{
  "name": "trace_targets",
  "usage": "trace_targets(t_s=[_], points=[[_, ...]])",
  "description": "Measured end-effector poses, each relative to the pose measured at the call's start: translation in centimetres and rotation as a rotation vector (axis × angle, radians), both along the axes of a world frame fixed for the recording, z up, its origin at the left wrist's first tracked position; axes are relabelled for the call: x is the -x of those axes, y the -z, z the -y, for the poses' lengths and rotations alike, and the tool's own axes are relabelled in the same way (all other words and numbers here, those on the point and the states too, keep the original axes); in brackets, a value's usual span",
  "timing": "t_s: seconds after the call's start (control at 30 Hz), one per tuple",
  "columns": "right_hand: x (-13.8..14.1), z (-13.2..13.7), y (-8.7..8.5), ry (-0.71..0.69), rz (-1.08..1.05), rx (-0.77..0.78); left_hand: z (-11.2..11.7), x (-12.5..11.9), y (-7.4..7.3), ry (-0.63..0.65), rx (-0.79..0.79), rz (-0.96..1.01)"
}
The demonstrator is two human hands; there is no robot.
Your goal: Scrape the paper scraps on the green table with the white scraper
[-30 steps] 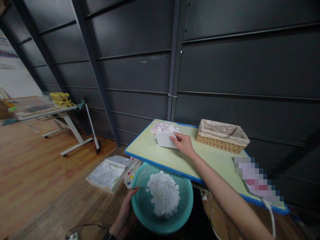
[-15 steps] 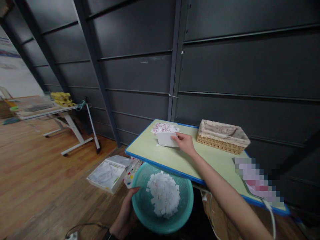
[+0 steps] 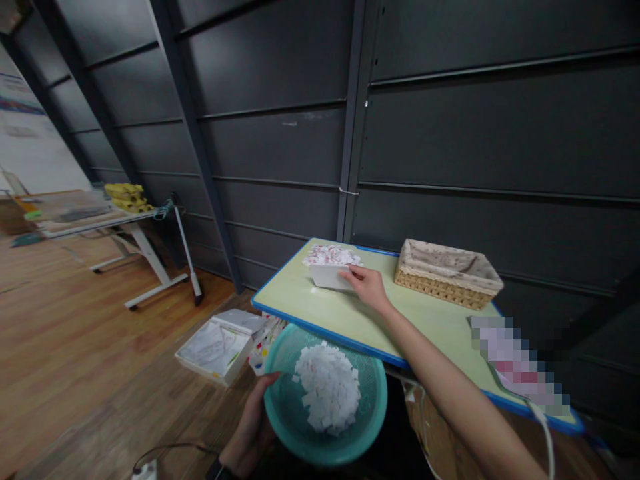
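Currently, the right hand (image 3: 369, 288) pinches one card (image 3: 327, 276), the left hand (image 3: 256, 415) one teal colander (image 3: 371, 407).

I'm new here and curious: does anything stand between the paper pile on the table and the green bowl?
Yes: the white card in the right hand is on the near side of the paper pile, between it and the bowl.

Behind the pale green, blue-edged table (image 3: 286, 288) stands a dark grey metal-panelled wall (image 3: 270, 70), crossed by thin horizontal ribs (image 3: 500, 191) and upright metal posts (image 3: 352, 120), with dull light reflecting off its surface. Wood-plank flooring (image 3: 95, 327) runs left of the table, warmer brown farther off. Well apart on that side stand a white-legged worktable (image 3: 149, 253) and, beyond, a white wall (image 3: 33, 153).
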State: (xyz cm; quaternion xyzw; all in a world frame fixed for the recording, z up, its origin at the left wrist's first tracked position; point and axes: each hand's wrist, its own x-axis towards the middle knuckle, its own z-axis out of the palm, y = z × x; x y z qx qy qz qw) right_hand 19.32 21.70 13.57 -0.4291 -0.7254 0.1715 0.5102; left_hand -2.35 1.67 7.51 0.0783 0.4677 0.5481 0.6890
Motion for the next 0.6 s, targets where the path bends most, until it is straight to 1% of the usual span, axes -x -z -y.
trace_targets(t_s=[0.1,0.23,0.47,0.6], points=[[0.5,0.0,-0.1,-0.039,0.053,-0.005,-0.1,0.2,-0.2,-0.007,0.021,0.016],[1.3,0.2,-0.6,-0.116,0.034,0.033,-0.1,0.5,-0.4,-0.044,0.009,-0.026],[1.3,0.8,-1.0,-0.072,0.055,-0.012,-0.2,1.3,-0.2,-0.063,-0.023,-0.090],[1.1,1.0,-0.8,-0.079,0.021,0.031,-0.4,1.8,-0.6,-0.070,0.003,-0.055]])
